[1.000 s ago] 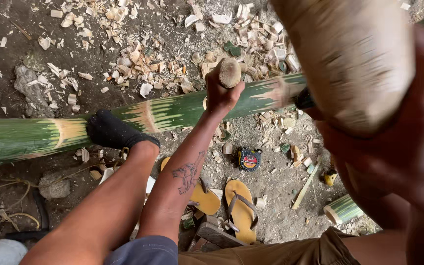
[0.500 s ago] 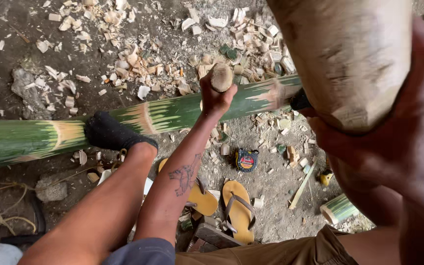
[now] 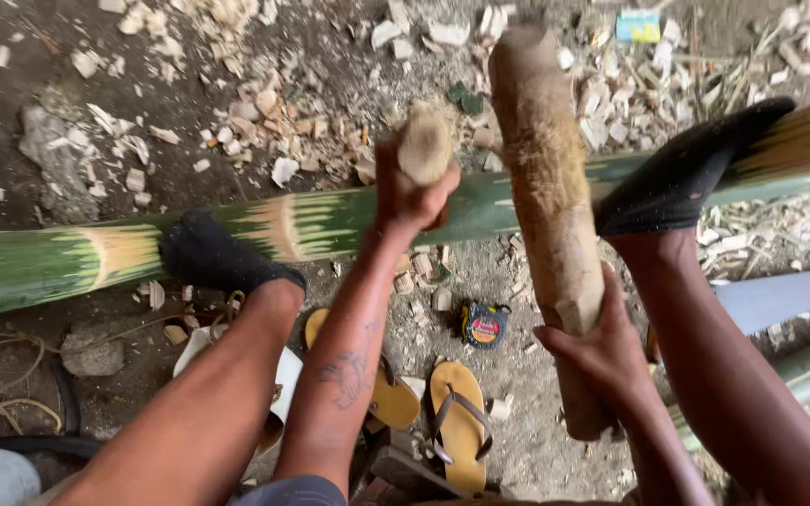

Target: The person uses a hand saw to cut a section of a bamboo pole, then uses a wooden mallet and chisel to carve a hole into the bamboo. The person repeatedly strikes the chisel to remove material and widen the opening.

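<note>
A long green bamboo pole (image 3: 49,262) lies across the dirt ground, with pale shaved bands on it. My left hand (image 3: 412,197) grips a short wooden handle (image 3: 424,142) held upright against the pole's middle; the tool's lower end is hidden behind the hand. My right hand (image 3: 604,349) grips a thick, rough wooden club (image 3: 544,169) near its lower end. The club's head lies down across the pole, just right of the handle. My two feet in black socks (image 3: 213,253) (image 3: 684,178) rest on the pole, one on either side of my hands.
Pale wood chips (image 3: 264,103) litter the ground beyond the pole. A round tape measure (image 3: 485,325) and yellow sandals (image 3: 457,422) lie between my legs. A grey stone (image 3: 91,351) sits at the lower left, and more bamboo lengths (image 3: 799,365) lie at the right.
The club, raised close to the camera a second ago, has swung down onto the pole beside my left hand. The view has shifted, so my right foot now shows on the pole.
</note>
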